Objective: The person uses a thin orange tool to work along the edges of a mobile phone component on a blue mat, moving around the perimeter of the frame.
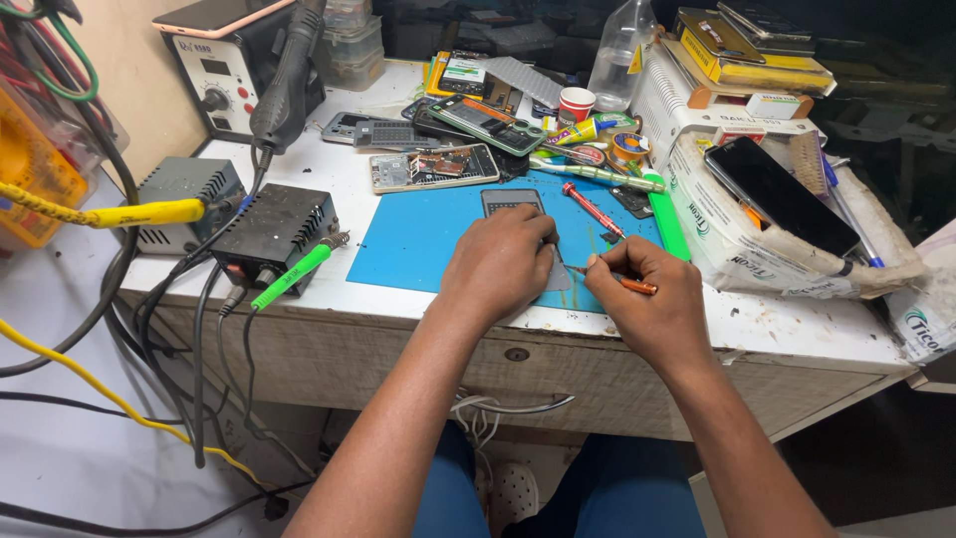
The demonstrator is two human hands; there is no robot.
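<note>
Head view: left hand (pixel 498 261) lies palm-down, fingers curled over the phone (pixel 518 214), pinning it flat on the blue mat (pixel 418 239). Right hand (pixel 652 289) pinches an orange screwdriver (pixel 622 281), tip at the phone's right edge. Best to keep the driver square to the screw and the left hand's pressure steady. Room is tight on the right: red driver (pixel 590 207) and green tool (pixel 667 224) are just beside. Mat's left half offers more room; the desk edge (pixel 398 314) is near the wrists.

Phone-repair workbench: soldering station (pixel 234 65), opened phones (pixel 434 167)
</note>
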